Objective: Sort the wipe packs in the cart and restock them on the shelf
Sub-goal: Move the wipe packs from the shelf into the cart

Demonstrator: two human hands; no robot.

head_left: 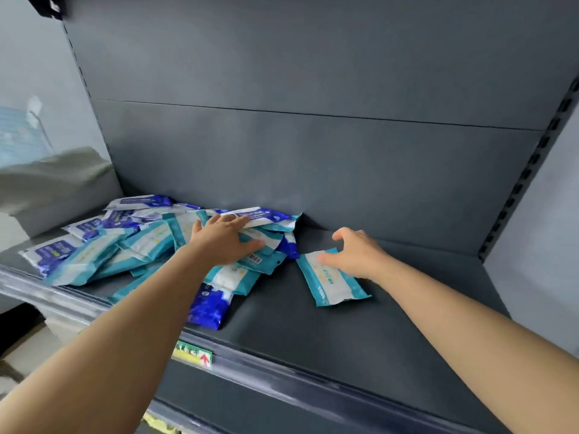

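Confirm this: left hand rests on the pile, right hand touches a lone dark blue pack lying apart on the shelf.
Wrong colour: the head view shows the lone pack at the right hand is teal and white, not dark blue. The rest holds.

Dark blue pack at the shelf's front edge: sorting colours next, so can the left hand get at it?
Probably yes: the dark blue pack lies mostly bare, nearer than the left hand, only its far end under a teal pack.
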